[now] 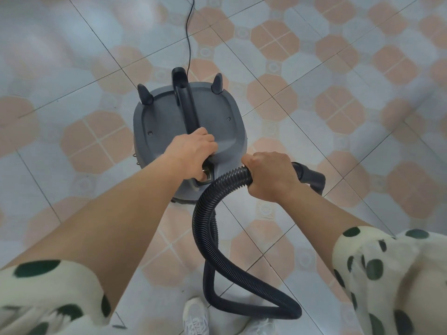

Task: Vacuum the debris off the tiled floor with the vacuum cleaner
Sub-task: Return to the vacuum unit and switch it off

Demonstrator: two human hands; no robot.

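We see the vacuum cleaner, a grey drum viewed from above, standing on the tiled floor slightly toward 11 o'clock from the middle of the view. A dark handle runs across its lid from 12 to 6 o'clock, and two dark pegs stick up near the lid's 10 and 2 o'clock corners. The left hand is at the 6 o'clock end of that handle, fingers curled round it in a closed grip, knuckles up. Just under this hand, at the drum's 6 o'clock edge, we make out a small switch, partly hidden.

The right hand is just beside the drum at its 4 o'clock, clenched round the black ribbed hose. From the fist the hose goes on toward 3 o'clock into a smooth bent tube. The other way it arcs down toward 6 o'clock and lies in a loop on the floor. We cannot tell where it joins the drum.

A thin black cord leaves the drum's 12 o'clock side and runs to the top edge. The tiles carry pale blue and peach octagons. At 6 o'clock of the view we see a white shoe beside the loop. Both forearms are bare, with cream sleeves dotted dark green at 7 and 4 o'clock.
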